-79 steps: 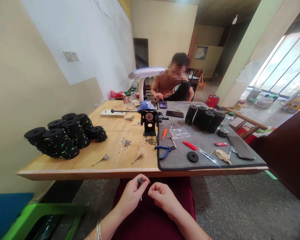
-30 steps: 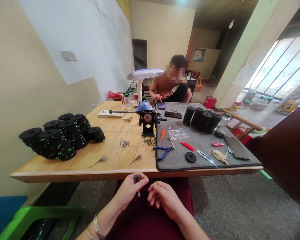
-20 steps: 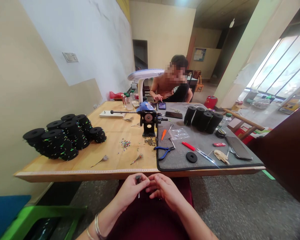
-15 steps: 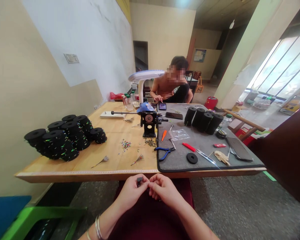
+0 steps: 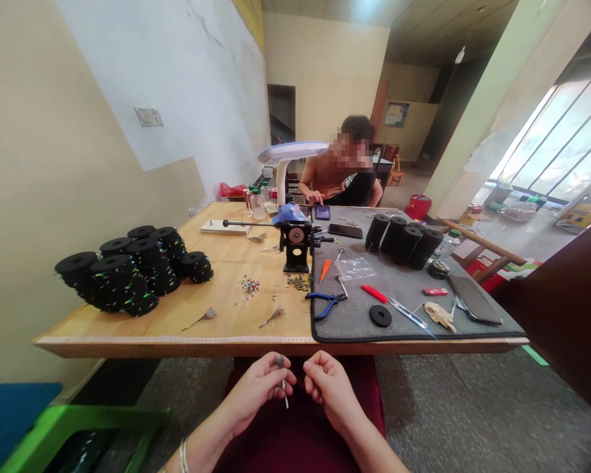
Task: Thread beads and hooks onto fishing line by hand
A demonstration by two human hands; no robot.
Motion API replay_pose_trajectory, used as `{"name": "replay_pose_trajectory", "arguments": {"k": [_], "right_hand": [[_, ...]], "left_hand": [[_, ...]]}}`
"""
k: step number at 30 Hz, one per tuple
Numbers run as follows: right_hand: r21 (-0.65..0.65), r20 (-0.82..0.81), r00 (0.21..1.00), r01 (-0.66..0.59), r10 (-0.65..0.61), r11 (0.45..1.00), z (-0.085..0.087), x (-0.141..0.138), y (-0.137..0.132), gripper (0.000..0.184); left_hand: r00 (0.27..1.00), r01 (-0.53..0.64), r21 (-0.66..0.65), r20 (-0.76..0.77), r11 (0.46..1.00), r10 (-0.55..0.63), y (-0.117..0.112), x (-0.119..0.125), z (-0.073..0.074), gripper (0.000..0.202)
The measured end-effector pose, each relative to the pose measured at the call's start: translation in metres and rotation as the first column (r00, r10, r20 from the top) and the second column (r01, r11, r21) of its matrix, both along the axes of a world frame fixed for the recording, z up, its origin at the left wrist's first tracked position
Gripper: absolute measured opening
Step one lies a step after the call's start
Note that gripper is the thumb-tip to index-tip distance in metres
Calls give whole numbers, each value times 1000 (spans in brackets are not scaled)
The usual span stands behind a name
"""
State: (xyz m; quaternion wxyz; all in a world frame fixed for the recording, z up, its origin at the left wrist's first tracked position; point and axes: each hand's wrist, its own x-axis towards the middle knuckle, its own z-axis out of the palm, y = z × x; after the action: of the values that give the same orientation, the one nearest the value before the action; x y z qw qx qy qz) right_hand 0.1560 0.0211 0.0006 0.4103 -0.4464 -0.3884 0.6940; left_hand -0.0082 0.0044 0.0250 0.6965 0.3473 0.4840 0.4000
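My left hand [image 5: 257, 389] is closed in a pinch on a small dark tufted piece with a thin pale stem [image 5: 282, 381], held over my lap just below the wooden table's [image 5: 142, 328] front edge. My right hand [image 5: 326, 384] sits a few centimetres to its right, fingers curled and pinched together; whatever is between them is too small to make out. Both hands hover above my dark red clothing.
On the table stand stacks of black spools [image 5: 128, 269], a black hand-crank winder [image 5: 295, 242], blue pliers [image 5: 325, 302], a red tool [image 5: 374, 293], scissors [image 5: 408, 314], more spools [image 5: 404, 240] and a phone [image 5: 475, 299] on a grey mat. Another person sits at the far end.
My hands met fingertip to fingertip half a second ago and have now drawn a little apart. The left hand still pinches the tufted piece, its stem now tilted.
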Motion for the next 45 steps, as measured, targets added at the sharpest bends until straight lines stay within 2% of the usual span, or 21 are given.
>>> {"name": "replay_pose_trajectory", "arguments": {"k": [6,18,27,33,37,45], "right_hand": [[-5,4,1000,-30,30,1000,-2,-4,-2,40],[29,85,991,-106,103,994,1,-8,-3,39],[92,121,988,-107,95,990,0,-8,-2,33],[123,139,987,-95,78,988,4,-9,-2,33],[113,135,990,-60,44,992,0,-9,-2,32],[23,148,987,-62,58,998,-5,-8,-3,31]], "left_hand": [[999,47,40,6,998,-47,-5,3,-6,27],[995,105,81,-6,991,-104,-8,10,-5,25],[991,126,142,-58,982,-119,-8,12,-2,28],[994,106,88,-5,991,-105,-8,14,-5,27],[997,37,4,72,999,-37,-7,14,-7,26],[997,-73,59,-31,996,75,-4,15,-14,27]]}}
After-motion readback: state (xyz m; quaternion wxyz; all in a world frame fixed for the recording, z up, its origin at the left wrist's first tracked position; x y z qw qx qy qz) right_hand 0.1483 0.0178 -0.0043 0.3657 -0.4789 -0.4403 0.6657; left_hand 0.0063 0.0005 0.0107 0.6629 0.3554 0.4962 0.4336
